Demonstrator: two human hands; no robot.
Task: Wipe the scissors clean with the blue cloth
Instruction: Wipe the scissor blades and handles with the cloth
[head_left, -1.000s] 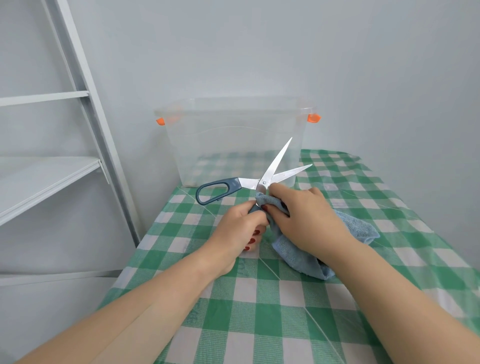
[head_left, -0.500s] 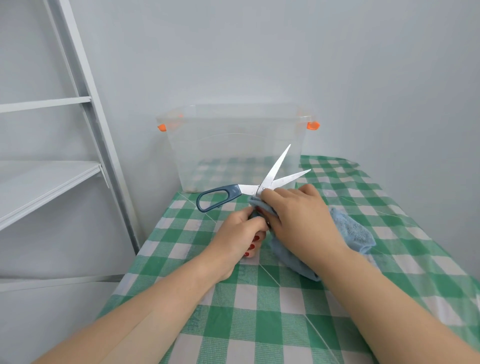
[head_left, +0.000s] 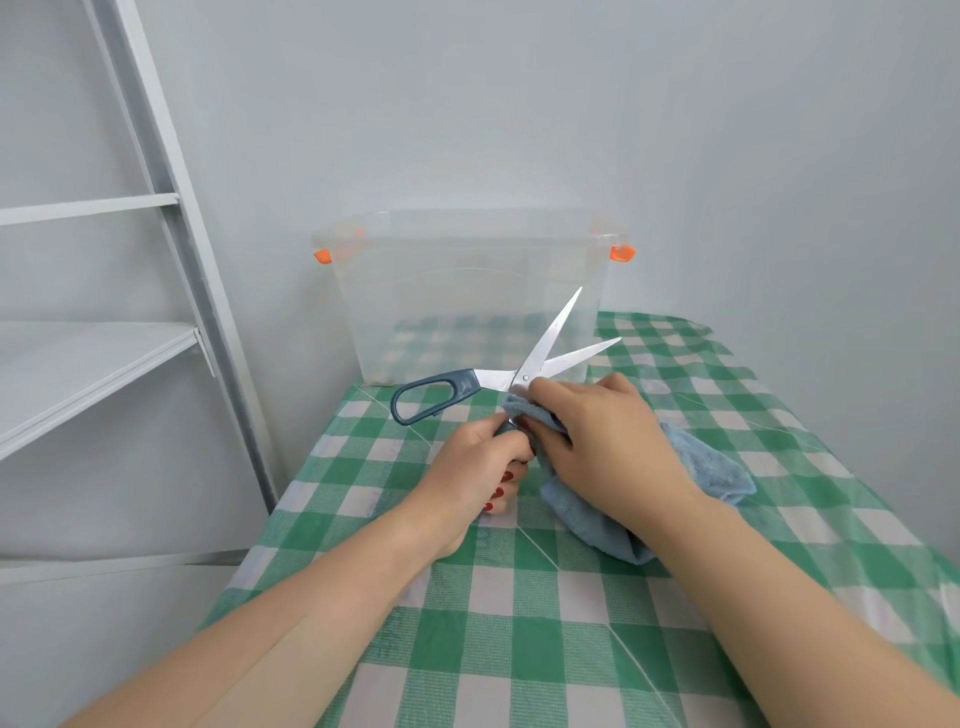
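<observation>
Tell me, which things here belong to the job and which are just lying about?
In use: scissors, blue cloth, left hand gripping one scissor handle, right hand holding the cloth at the pivot.
Lying about: clear plastic bin with orange clips, white shelf unit, green checked tablecloth.

The scene is taken in by a single wide-angle camera worn on the head, aimed forward and down along both forearms, which are seen entering from the bottom edge. The left hand (head_left: 470, 462) and right hand (head_left: 602, 447), with the scissors (head_left: 543, 343) and blue cloth (head_left: 717, 470) gripped in them, are framed close and near the centre, above the checked table (head_left: 519, 623). Farther off, the clear box (head_left: 467, 301) is caught at the table's far end against the wall, and the white shelf (head_left: 93, 364) is cut by the left edge.
</observation>
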